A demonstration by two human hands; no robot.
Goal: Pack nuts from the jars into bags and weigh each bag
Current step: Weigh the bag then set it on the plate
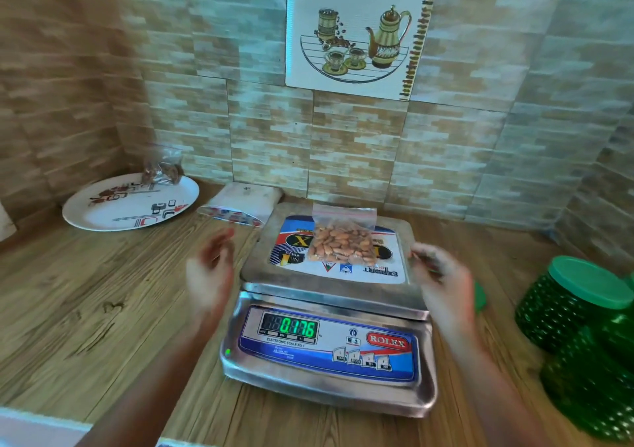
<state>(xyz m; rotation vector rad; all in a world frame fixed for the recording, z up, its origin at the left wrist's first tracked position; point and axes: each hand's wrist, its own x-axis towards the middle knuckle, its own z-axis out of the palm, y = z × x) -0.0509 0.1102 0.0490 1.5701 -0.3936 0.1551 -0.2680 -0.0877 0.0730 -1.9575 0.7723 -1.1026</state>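
Head | almond bag (341, 242) on scale (329, 371), between left hand (211, 271) and right hand (442, 276) | both loose, empty

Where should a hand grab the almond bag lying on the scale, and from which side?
Pinch the empty strip by the red zip, at the far end of the bag. The bag lies flat on the scale, almonds bulging its near part, so that thin flap likely gives the surest hold. Come down from above, over the almonds.
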